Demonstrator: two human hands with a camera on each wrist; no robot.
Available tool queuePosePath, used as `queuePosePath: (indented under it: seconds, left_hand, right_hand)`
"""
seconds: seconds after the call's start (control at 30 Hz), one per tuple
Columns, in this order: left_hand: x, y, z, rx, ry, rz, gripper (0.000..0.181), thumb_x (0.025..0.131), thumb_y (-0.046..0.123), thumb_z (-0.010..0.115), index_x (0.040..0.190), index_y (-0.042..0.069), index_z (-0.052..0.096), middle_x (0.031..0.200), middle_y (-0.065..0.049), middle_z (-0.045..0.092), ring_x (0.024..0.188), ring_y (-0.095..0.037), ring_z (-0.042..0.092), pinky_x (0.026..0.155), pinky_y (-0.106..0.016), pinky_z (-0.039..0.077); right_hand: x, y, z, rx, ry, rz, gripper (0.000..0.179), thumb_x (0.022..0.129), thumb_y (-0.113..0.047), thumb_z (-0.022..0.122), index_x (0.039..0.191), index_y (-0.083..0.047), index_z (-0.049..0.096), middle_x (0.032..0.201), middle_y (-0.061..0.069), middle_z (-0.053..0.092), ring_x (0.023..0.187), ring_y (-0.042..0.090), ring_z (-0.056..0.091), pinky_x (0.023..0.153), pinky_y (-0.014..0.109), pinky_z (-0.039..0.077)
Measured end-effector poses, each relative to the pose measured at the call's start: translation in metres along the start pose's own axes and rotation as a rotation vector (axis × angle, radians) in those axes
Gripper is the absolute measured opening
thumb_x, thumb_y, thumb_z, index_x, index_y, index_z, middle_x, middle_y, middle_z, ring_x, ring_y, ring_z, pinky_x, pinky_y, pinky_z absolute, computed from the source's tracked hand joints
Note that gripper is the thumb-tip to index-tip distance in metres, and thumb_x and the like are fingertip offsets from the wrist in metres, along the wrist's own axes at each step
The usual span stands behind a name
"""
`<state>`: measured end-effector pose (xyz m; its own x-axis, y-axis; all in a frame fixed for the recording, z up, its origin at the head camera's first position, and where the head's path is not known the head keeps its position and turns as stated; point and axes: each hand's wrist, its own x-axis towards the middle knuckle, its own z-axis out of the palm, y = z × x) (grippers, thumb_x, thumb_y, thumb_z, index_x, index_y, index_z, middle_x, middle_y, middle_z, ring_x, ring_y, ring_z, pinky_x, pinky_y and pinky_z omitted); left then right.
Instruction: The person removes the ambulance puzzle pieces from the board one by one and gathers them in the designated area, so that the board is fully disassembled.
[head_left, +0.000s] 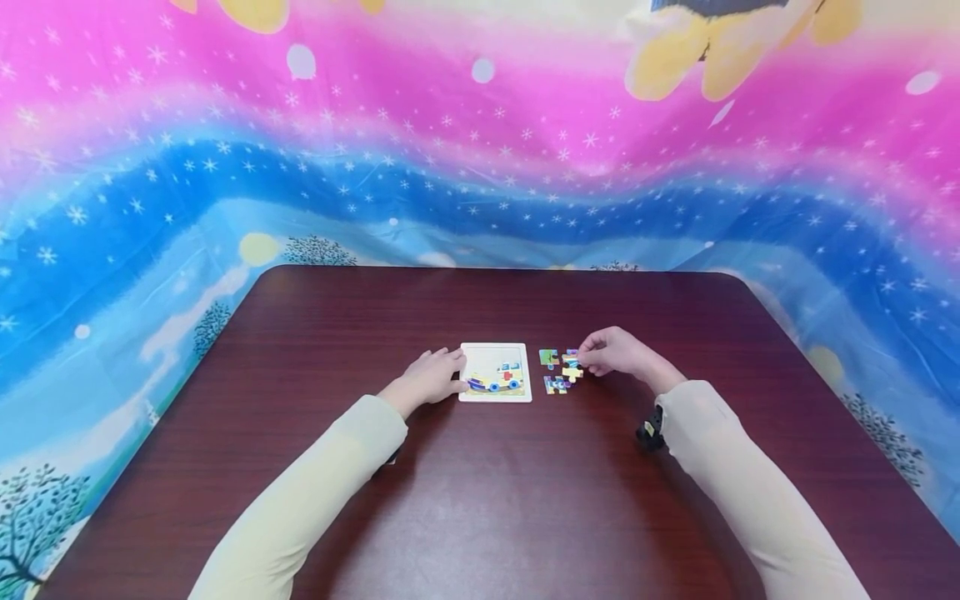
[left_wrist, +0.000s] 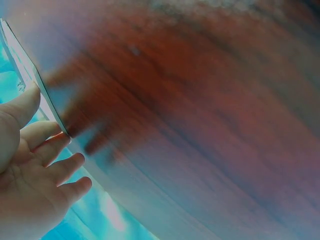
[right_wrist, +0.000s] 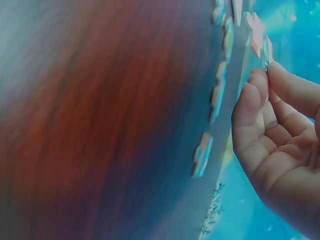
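A white-framed puzzle board [head_left: 495,399] with a yellow vehicle picture lies flat on the table. My left hand [head_left: 429,379] rests at the board's left edge, fingers spread and relaxed; in the left wrist view the thumb and fingers touch the thin board rim [left_wrist: 49,102]. To the right of the board, my right hand [head_left: 615,352] pinches a small jigsaw piece [right_wrist: 267,51] between thumb and fingers, its picture mostly hidden. Beside that hand are loose jigsaw pieces: a green one [head_left: 548,357], a yellowish one [head_left: 572,375] and a purple-and-blue one [head_left: 556,385].
The dark reddish wooden table [head_left: 495,500] has rounded far corners. Behind it and along its sides hangs a pink and blue snow-patterned cloth [head_left: 480,133]. A black wrist device [head_left: 650,429] is at the right cuff.
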<state>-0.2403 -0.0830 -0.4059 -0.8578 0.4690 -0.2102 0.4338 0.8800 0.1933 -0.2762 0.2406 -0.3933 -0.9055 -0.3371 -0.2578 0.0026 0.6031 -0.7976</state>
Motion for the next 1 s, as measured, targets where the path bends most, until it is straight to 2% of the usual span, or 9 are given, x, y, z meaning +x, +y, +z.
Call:
queuePosePath:
  seconds: [0.2, 0.43, 0.63, 0.87, 1.0]
  left_hand:
    - [0.0, 0.0, 0.0, 0.002, 0.011, 0.011, 0.045, 0.092, 0.031, 0.056, 0.127, 0.003, 0.05, 0.144, -0.011, 0.034, 0.131, -0.035, 0.028, 0.106, -0.048, 0.021]
    - [0.0, -0.001, 0.001, 0.009, 0.02, 0.018, 0.043, 0.092, 0.031, 0.056, 0.125, 0.003, 0.052, 0.143, -0.011, 0.036, 0.13, -0.035, 0.029, 0.105, -0.048, 0.022]
    - [0.0, 0.0, 0.0, -0.004, 0.009, 0.0, 0.048, 0.093, 0.032, 0.055, 0.131, 0.004, 0.048, 0.144, -0.011, 0.034, 0.132, -0.034, 0.028, 0.106, -0.047, 0.021]
    - [-0.001, 0.0, -0.001, -0.006, 0.007, -0.002, 0.052, 0.092, 0.032, 0.055, 0.134, 0.003, 0.045, 0.144, -0.011, 0.034, 0.132, -0.033, 0.028, 0.106, -0.047, 0.021]
    - [0.0, 0.0, -0.001, -0.006, 0.014, 0.005, 0.043, 0.092, 0.032, 0.056, 0.125, 0.004, 0.052, 0.143, -0.011, 0.035, 0.131, -0.034, 0.029, 0.106, -0.047, 0.022]
  right_hand:
    - [-0.005, 0.012, -0.004, -0.066, -0.024, 0.024, 0.013, 0.089, -0.008, 0.06, 0.09, 0.004, 0.064, 0.079, 0.007, 0.061, 0.067, 0.018, 0.057, 0.064, 0.033, 0.053]
    - [-0.007, 0.016, -0.004, -0.14, -0.032, 0.036, 0.011, 0.089, -0.006, 0.058, 0.086, 0.003, 0.065, 0.079, 0.007, 0.062, 0.065, 0.016, 0.056, 0.062, 0.032, 0.052]
    - [-0.008, 0.013, -0.001, -0.191, -0.032, 0.036, 0.012, 0.09, -0.006, 0.058, 0.087, 0.002, 0.066, 0.079, 0.007, 0.062, 0.066, 0.017, 0.056, 0.062, 0.031, 0.052]
    - [-0.008, 0.011, 0.0, -0.202, -0.031, 0.042, 0.011, 0.089, -0.006, 0.059, 0.087, 0.002, 0.066, 0.078, 0.007, 0.061, 0.065, 0.017, 0.055, 0.063, 0.031, 0.052]
    - [-0.008, 0.012, -0.001, -0.198, -0.029, 0.039, 0.01, 0.089, -0.006, 0.059, 0.087, 0.002, 0.066, 0.077, 0.007, 0.06, 0.065, 0.018, 0.055, 0.063, 0.032, 0.052]
